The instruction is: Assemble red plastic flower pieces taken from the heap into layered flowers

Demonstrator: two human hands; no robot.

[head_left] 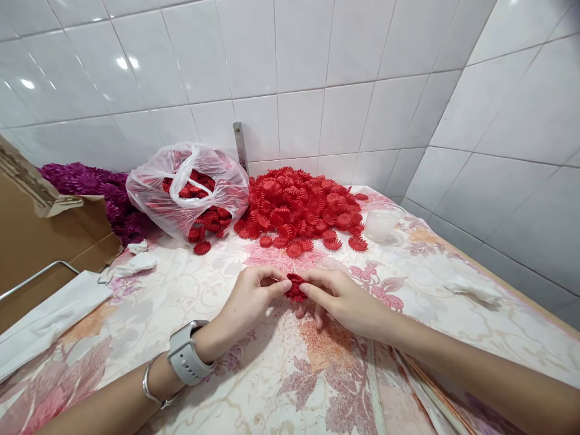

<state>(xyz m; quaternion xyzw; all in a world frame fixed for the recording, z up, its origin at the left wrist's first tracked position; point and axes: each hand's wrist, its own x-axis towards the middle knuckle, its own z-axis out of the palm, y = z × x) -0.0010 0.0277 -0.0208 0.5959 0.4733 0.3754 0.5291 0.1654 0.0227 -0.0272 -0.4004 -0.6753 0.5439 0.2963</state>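
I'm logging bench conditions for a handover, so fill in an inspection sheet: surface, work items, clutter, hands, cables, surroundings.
Surface: floral cloth, red specks near the middle.
Work items: red flower in the fingertips; red pile behind; bag of red pieces left of the pile.
Clutter: cardboard and purple pile at left; white scrap at right.
Left hand: pinching the flower's left side.
Right hand: pinching its right side.
Cables: nothing seen.
Surroundings: tiled walls, metal bracket.
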